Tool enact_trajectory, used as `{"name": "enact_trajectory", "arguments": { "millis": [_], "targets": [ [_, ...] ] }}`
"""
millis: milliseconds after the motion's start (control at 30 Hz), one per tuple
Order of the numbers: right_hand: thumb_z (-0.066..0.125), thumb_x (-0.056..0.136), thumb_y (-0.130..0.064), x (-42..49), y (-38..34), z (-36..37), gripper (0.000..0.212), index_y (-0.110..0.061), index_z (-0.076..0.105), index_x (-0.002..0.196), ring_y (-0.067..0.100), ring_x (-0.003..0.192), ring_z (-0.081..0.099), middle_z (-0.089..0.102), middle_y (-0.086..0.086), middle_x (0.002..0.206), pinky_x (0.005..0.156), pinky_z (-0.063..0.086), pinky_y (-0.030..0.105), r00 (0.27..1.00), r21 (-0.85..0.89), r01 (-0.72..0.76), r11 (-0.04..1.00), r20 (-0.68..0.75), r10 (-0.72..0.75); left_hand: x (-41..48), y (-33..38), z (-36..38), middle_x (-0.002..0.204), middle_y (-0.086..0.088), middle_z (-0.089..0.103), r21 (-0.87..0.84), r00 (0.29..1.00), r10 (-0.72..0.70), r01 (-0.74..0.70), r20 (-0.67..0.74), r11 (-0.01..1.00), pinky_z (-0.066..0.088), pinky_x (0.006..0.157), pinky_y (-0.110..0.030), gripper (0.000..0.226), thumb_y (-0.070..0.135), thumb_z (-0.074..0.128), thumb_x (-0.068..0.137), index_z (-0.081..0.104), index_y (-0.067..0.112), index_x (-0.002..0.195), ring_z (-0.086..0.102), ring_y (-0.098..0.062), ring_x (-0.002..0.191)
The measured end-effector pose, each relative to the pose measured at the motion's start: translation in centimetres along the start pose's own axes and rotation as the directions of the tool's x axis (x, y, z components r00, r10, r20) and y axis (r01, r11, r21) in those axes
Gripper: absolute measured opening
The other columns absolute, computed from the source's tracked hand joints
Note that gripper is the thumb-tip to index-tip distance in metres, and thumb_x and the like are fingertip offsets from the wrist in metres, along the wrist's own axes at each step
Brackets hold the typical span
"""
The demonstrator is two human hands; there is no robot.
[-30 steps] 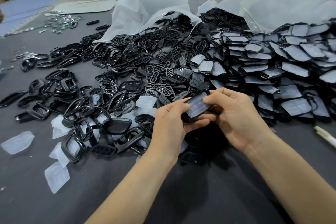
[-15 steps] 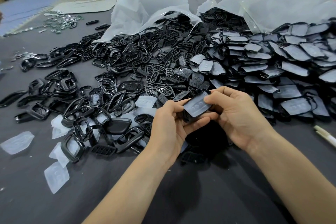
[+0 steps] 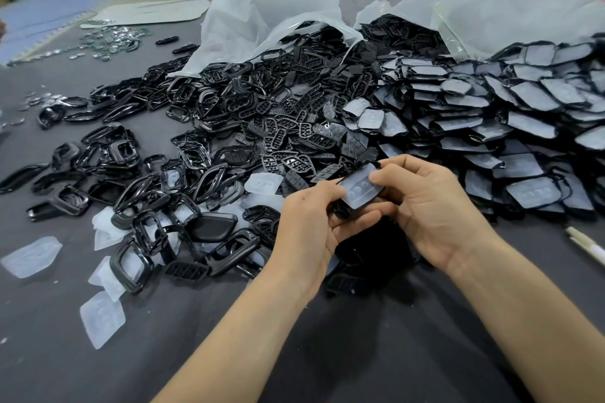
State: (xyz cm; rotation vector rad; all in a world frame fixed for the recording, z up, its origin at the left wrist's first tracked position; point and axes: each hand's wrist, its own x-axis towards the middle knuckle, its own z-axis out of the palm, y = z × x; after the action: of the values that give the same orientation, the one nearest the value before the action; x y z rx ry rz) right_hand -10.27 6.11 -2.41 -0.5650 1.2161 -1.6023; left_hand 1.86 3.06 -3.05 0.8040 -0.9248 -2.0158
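Note:
Both my hands hold one black key-fob shell with a translucent button pad [image 3: 358,188] seated on its face, just above the dark table. My left hand [image 3: 307,229] grips the shell's near end from below, thumb against the pad's edge. My right hand [image 3: 435,206] curls round the far end, its thumb pressing on the pad's top. Part of the shell is hidden behind my fingers.
Loose black frames [image 3: 137,203] and clear pads [image 3: 31,257] lie at the left. Black grid inserts [image 3: 291,134] fill the middle. Stacked assembled shells [image 3: 510,127] rise at the right. Two plastic bags [image 3: 262,26] spill parts at the back. A white pen [image 3: 586,244] lies right.
The shell has tilted slightly in my hands and my right thumb has slid further onto the pad. Arms and piles stay where they were.

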Motion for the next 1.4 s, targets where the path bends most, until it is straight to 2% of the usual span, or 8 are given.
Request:
{"name": "enact_trajectory", "arguments": {
  "millis": [67, 233, 433, 633, 800, 1067, 1233, 1400],
  "targets": [
    [0.059, 0.082, 0.007, 0.0, 0.0, 0.0, 0.023, -0.011, 0.057, 0.068, 0.016, 0.048, 0.053, 0.059, 0.007, 0.059, 0.041, 0.044, 0.019, 1.000, -0.002, 0.001, 1.000, -0.003, -0.001, 0.0, 0.0, 0.1, 0.081, -0.019, 0.074, 0.021, 1.000, 0.018, -0.018, 0.002, 1.000, 0.055, 0.053, -0.019, 0.047, -0.002, 0.039, 0.092, 0.075, 0.002, 0.063, 0.073, -0.026, 0.067],
    [0.059, 0.082, 0.007, 0.0, -0.1, 0.1, 0.026, -0.011, 0.058, 0.064, 0.013, 0.043, 0.050, 0.057, 0.007, 0.055, 0.039, 0.042, 0.018, 1.000, -0.002, -0.006, 1.000, -0.013, 0.006, -0.1, 0.1, 0.1, 0.085, -0.024, 0.072, -0.002, 1.000, 0.005, -0.005, -0.003, 1.000, 0.055, 0.054, -0.019, 0.043, -0.001, 0.040, 0.092, 0.075, -0.001, 0.065, 0.073, -0.026, 0.068],
    [0.059, 0.082, 0.007, -0.1, 0.0, 0.0, 0.021, -0.010, 0.058, 0.070, 0.011, 0.047, 0.052, 0.057, 0.006, 0.060, 0.040, 0.043, 0.017, 1.000, -0.035, -0.007, 0.999, -0.008, 0.007, 0.1, -0.2, -0.1, 0.091, -0.023, 0.073, -0.026, 1.000, -0.006, 0.005, -0.028, 1.000, 0.055, 0.054, -0.020, 0.026, 0.006, 0.045, 0.095, 0.069, -0.004, 0.092, 0.073, -0.027, 0.070],
    [0.057, 0.084, 0.008, -0.2, -0.2, -0.1, 0.021, -0.009, 0.058, 0.070, 0.009, 0.047, 0.057, 0.060, 0.001, 0.054, 0.043, 0.046, 0.018, 0.999, -0.060, 0.032, 0.998, -0.015, -0.033, -0.1, -0.4, -0.2, 0.082, -0.009, 0.074, 0.223, 0.985, 0.170, -0.168, 0.007, 0.960, 0.055, 0.057, -0.022, 0.025, 0.005, 0.057, 0.093, 0.061, 0.022, 0.112, 0.071, -0.022, 0.063],
    [0.061, 0.083, 0.006, -0.1, -0.3, -0.3, 0.020, -0.011, 0.059, 0.072, 0.008, 0.053, 0.057, 0.060, 0.003, 0.065, 0.049, 0.049, 0.018, 0.997, -0.114, 0.067, 0.991, -0.030, -0.071, -0.1, -0.6, -0.2, 0.081, -0.001, 0.071, 0.386, 0.952, 0.293, -0.303, 0.087, 0.871, 0.053, 0.061, -0.018, 0.031, -0.007, 0.058, 0.089, 0.070, 0.021, 0.097, 0.066, -0.011, 0.060],
    [0.065, 0.086, -0.006, -0.1, -0.2, -0.7, 0.008, -0.012, 0.061, 0.083, 0.009, 0.051, 0.061, 0.065, -0.003, 0.061, 0.048, 0.049, 0.018, 0.997, -0.180, 0.070, 0.981, 0.002, -0.071, 0.3, -0.7, -0.4, 0.084, -0.001, 0.076, 0.311, 0.961, 0.276, -0.270, 0.028, 0.911, 0.052, 0.062, -0.015, 0.034, -0.006, 0.054, 0.092, 0.076, 0.019, 0.085, 0.067, -0.008, 0.064],
    [0.062, 0.090, -0.028, -0.1, 0.5, -0.3, 0.018, -0.011, 0.062, 0.085, 0.010, 0.046, 0.054, 0.061, 0.005, 0.062, 0.042, 0.043, 0.019, 0.995, -0.317, 0.102, 0.943, 0.035, -0.096, 0.2, -0.8, -0.4, 0.076, 0.000, 0.074, 0.301, 0.961, 0.271, -0.274, 0.054, 0.913, 0.052, 0.061, -0.015, 0.032, -0.007, 0.055, 0.091, 0.074, 0.019, 0.088, 0.066, -0.008, 0.060],
    [0.059, 0.094, -0.023, 0.0, 1.1, -0.2, 0.020, -0.010, 0.063, 0.079, 0.003, 0.040, 0.047, 0.055, -0.006, 0.050, 0.038, 0.036, 0.014, 0.975, -0.396, 0.203, 0.896, -0.003, -0.222, 0.2, -0.8, -0.6, 0.064, -0.003, 0.069, 0.267, 0.963, 0.263, -0.267, 0.051, 0.926, 0.054, 0.061, -0.019, 0.024, -0.007, 0.057, 0.091, 0.059, 0.015, 0.099, 0.066, -0.012, 0.057]
  ]
}}
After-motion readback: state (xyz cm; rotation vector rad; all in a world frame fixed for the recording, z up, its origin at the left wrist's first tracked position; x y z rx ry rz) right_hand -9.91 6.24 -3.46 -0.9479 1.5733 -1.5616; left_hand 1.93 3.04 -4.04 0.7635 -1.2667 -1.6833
